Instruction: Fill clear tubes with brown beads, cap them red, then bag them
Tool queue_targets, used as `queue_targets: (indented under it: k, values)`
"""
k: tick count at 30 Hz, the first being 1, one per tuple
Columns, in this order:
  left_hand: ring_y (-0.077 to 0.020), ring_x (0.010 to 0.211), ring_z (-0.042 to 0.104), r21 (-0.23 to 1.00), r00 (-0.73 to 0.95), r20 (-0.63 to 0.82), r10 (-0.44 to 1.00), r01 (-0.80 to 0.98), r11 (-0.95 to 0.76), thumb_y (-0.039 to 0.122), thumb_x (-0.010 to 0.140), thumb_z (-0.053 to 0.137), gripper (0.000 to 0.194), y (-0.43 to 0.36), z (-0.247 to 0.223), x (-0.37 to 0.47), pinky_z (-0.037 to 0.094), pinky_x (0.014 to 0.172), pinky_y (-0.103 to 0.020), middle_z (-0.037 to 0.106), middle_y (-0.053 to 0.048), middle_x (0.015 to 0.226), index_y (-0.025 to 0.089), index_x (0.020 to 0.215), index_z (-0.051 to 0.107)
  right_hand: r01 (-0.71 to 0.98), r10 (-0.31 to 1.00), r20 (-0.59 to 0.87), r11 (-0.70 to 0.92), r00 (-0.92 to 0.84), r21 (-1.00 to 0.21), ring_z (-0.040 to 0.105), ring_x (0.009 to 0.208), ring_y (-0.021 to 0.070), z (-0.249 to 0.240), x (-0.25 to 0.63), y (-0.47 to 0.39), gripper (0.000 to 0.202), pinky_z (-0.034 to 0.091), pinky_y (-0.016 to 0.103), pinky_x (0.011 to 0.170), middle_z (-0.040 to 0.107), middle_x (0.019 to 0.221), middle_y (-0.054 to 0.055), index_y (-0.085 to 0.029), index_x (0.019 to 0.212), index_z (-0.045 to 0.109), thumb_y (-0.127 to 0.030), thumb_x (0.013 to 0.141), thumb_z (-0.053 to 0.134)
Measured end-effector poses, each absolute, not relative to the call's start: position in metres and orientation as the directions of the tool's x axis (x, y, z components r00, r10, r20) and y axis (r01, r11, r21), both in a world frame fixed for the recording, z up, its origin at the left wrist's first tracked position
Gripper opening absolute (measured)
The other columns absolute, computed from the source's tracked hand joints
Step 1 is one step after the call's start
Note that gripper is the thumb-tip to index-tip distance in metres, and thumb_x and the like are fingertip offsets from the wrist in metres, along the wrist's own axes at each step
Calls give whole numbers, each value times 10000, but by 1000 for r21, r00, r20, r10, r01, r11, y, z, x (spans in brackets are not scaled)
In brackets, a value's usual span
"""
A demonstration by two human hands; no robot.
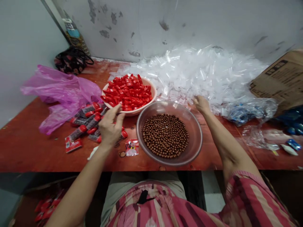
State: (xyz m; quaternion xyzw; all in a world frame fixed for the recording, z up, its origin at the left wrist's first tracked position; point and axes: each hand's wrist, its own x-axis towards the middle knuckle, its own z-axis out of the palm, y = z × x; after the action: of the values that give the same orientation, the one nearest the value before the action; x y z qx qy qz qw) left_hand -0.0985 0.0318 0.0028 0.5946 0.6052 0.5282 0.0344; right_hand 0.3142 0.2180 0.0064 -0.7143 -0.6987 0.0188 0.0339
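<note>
My left hand (110,127) is at the front left rim of a pale pink bowl (154,91) heaped with red plastic caps (129,91). Its thumb and index finger are apart, and I see nothing between them. At the front edge of a large pile of clear plastic tubes (201,72) is my right hand (201,104), its fingers closed together. Whatever those fingers hold, if anything, is too small to make out. Between my arms sits a metal-grey basin (199,138) with small round brown balls (165,135) in it.
Filled tubes with red caps (82,129) lie left of my left hand, beside a pink plastic bag (63,91). A small red packet (132,147) lies before the basin. At right are a cardboard box (281,78) and crumpled clear bags (248,112). A dark floral bag (71,60) stands back left.
</note>
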Motion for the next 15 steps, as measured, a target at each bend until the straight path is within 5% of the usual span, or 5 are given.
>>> queue_targets:
  k: [3,6,10,15]
  values:
    - [-190,918,699,833,-181,457,871,431,-347,369,876,576,384,32,20,-48,596,786,-319,688,-62,1159,214,1225,618,864,989,103,142,-104,-483,674,988,222,33,304,189,432,537,347,809,632,1224,169,-127,1350,390,-296,957,331]
    - [-161,786,711,943,-35,294,955,173,-284,405,856,595,459,37,26,-5,600,646,-267,667,-83,1197,204,1268,589,409,926,66,227,-373,-884,695,769,192,59,279,146,529,564,332,686,707,1050,82,-215,1246,450,-430,809,657]
    - [-149,692,702,975,110,202,973,74,-210,442,831,625,509,42,24,24,577,617,-251,714,-94,1075,166,1258,599,253,785,-103,70,-611,-965,670,683,154,71,236,96,567,535,263,602,707,825,6,-237,1098,475,-367,669,822]
    - [-171,807,701,948,51,240,969,202,-246,385,804,664,258,36,20,20,551,729,-244,752,-54,929,173,932,737,220,716,-150,5,-681,-976,641,636,123,58,208,80,531,495,229,562,675,759,-28,-222,989,471,-353,634,844]
